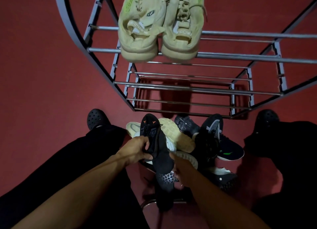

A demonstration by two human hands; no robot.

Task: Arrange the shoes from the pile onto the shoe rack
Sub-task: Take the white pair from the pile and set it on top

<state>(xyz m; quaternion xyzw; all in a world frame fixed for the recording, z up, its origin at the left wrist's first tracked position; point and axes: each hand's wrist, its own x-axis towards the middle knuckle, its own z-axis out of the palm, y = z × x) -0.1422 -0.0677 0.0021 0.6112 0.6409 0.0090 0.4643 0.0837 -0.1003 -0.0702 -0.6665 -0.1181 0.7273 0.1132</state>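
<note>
Currently, the left hand (137,149) grips a black shoe (155,143) over the pile (188,139) at 6 o'clock; the right hand (180,167) holds its heel end. A beige pair (159,28) sits on the rack (223,57) at 12 o'clock.

dim scene; shoe rack (188,88) throws hard shadows on the red floor (42,74), its bars bowed by wide-angle distortion.
</note>
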